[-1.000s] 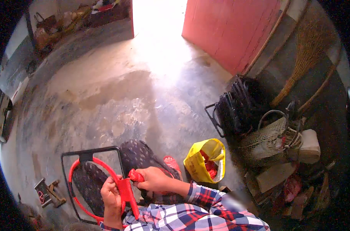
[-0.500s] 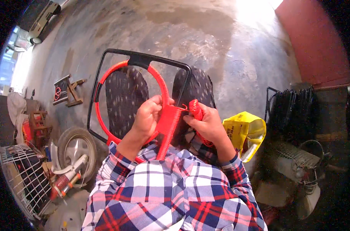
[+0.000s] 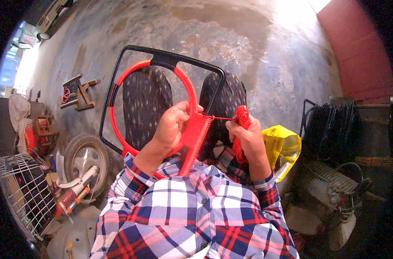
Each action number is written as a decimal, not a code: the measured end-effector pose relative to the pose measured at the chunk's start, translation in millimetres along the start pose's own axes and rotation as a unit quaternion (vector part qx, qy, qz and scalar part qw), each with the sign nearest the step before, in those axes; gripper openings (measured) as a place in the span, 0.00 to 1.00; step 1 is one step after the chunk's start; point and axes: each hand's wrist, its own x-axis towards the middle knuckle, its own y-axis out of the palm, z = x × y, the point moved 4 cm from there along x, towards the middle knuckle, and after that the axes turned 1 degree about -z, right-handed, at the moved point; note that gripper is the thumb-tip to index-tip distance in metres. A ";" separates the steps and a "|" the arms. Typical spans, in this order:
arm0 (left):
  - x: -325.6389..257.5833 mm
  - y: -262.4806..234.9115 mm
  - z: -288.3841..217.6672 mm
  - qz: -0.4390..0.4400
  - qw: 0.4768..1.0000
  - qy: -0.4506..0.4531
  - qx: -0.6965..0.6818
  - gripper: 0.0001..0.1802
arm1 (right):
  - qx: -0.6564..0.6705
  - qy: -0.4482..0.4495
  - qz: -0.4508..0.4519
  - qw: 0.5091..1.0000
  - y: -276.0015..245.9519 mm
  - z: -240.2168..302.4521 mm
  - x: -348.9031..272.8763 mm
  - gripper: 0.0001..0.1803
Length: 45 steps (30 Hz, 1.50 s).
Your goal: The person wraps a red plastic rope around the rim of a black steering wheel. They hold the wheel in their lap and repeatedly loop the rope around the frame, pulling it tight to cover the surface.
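Across my lap lies a black rectangular metal frame [image 3: 188, 61] with a round ring [image 3: 188, 84] inside it, bound in red cord. A band of tight red cord wrapping [image 3: 197, 134] covers the ring's right side and a bar there. My left hand [image 3: 171, 125] is closed around the ring beside this band, its fingertips partly hidden. In my right hand [image 3: 250, 138] is a bundle of red cord [image 3: 243, 116], with loose strands hanging below my fingers. One strand runs taut from the band's top edge to the bundle.
A yellow plastic bag [image 3: 280, 144] stands by my right knee. Black frames [image 3: 334, 123] are stacked farther right, near a wire cage [image 3: 328, 185]. To the left are a small wooden stool [image 3: 83, 95], a wheel [image 3: 89, 162] and a white wire basket [image 3: 26, 190].
My right hand has moved right, away from the band, drawing the red strand out straight. The frame has shifted slightly up and right with my left hand still on the ring.
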 end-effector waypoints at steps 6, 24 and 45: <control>0.0 0.1 0.9 -0.002 1.000 -0.005 -0.011 0.21 | 0.109 0.007 -0.005 0.994 -1.0 0.0 -1.1 0.07; 1.8 -0.2 6.0 -0.020 0.999 -0.045 -0.012 0.17 | 0.384 -0.031 0.053 0.921 5.9 -3.0 18.9 0.09; 7.3 -2.8 7.4 -0.030 0.998 -0.046 -0.005 0.14 | 0.362 -0.017 0.051 0.931 7.1 -8.4 17.1 0.08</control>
